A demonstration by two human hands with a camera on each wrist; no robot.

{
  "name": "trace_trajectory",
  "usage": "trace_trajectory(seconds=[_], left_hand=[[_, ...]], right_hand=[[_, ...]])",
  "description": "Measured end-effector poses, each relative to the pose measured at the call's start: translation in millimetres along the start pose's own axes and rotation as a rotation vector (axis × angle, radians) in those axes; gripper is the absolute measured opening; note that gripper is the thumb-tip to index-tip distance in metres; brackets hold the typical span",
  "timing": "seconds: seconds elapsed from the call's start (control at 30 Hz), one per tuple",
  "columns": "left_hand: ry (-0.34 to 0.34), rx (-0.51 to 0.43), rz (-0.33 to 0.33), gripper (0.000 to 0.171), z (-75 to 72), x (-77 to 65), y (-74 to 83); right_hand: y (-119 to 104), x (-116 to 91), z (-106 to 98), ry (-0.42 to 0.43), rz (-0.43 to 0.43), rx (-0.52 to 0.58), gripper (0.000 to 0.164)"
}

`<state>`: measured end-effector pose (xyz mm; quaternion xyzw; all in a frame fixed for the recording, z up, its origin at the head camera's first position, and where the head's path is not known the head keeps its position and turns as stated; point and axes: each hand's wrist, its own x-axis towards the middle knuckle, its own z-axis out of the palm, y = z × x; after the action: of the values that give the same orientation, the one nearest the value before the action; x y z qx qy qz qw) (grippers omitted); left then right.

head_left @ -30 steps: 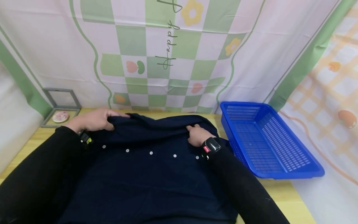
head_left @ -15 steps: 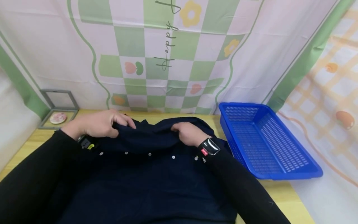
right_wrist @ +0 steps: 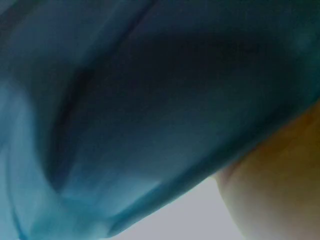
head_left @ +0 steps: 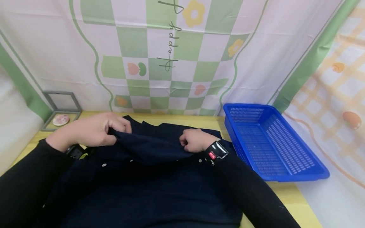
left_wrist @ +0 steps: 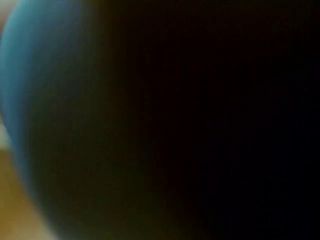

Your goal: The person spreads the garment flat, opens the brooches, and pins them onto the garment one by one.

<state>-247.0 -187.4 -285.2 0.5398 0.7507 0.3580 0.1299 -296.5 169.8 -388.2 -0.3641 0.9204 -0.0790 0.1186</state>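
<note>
A dark navy shirt (head_left: 154,193) with a row of small white buttons lies spread over the table. At its far left part, my left hand (head_left: 94,128) pinches a raised fold of the cloth between thumb and fingers. My right hand (head_left: 196,140), its fingers curled, grips the same fold farther right. The fold hangs toward me and hides some of the buttons. In the left wrist view, dark blurred cloth fills nearly everything. The right wrist view has the shirt's cloth (right_wrist: 150,125) close up, with part of the right hand (right_wrist: 280,185) at the lower right.
To the right stands a blue plastic basket (head_left: 256,142) with slotted walls, close to the shirt's edge. A grey frame (head_left: 62,110) with a small pink-and-white round object (head_left: 60,119) sits at the back left. Behind the yellow table (head_left: 296,199) hangs a patterned curtain (head_left: 159,63).
The fold has come toward me and now covers some of the buttons. My left hand has shifted slightly nearer. The right hand first moved left along the fold, then back right and nearer.
</note>
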Motion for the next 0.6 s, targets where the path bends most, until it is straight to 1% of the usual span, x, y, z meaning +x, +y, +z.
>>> trace_trajectory(seconds=[0.03,0.07,0.13,0.17,0.23,0.27,0.3,0.33,0.37,0.43,0.5,0.53,0.57,0.6], left_hand=[[0.006,-0.004,0.019,0.039,-1.1,-3.5,-2.7],[0.010,-0.015,0.037,0.038,-2.0,-6.9,-5.7],[0.024,-0.017,0.042,0.035,-4.0,-14.0,-12.0],[0.048,0.002,0.030,0.033,-5.1,-18.1,-15.0],[0.083,0.032,-0.014,0.030,-8.0,-25.1,-21.5],[0.109,0.064,-0.068,0.028,-9.5,-28.6,-24.0],[0.136,0.104,-0.126,0.026,-10.9,-31.9,-26.8],[0.158,0.139,-0.178,0.024,-12.2,-34.9,-29.8],[0.176,0.184,-0.230,0.023,-13.4,-37.5,-33.0],[0.183,0.252,-0.332,0.021,-14.5,-40.9,-39.4],[0.157,0.295,-0.410,0.022,-14.6,-43.5,-45.6],[0.130,0.291,-0.445,0.024,-14.5,-44.6,-48.1],[0.098,0.284,-0.480,0.027,-14.1,-45.5,-50.3],[0.063,0.268,-0.509,0.029,-13.7,-46.6,-52.0]], right_hand=[[5,-5,0,0.034,0.005,0.020,0.012],[9,-9,-1,0.086,0.008,0.054,0.011],[17,-17,-2,0.225,0.005,0.155,0.009],[21,-21,-2,0.297,0.001,0.213,0.009],[25,-26,-2,0.410,-0.016,0.309,0.009],[26,-28,-2,0.442,-0.022,0.340,0.009],[27,-30,-1,0.452,-0.027,0.363,0.010],[27,-32,-1,0.437,-0.026,0.370,0.012],[26,-34,0,0.400,-0.013,0.357,0.016],[23,-38,2,0.288,0.011,0.261,0.029],[19,-40,6,0.148,0.023,0.139,0.033],[18,-41,8,0.092,0.025,0.070,0.033],[16,-41,11,0.056,0.023,0.013,0.028],[15,-42,13,0.041,0.019,-0.034,0.021]])
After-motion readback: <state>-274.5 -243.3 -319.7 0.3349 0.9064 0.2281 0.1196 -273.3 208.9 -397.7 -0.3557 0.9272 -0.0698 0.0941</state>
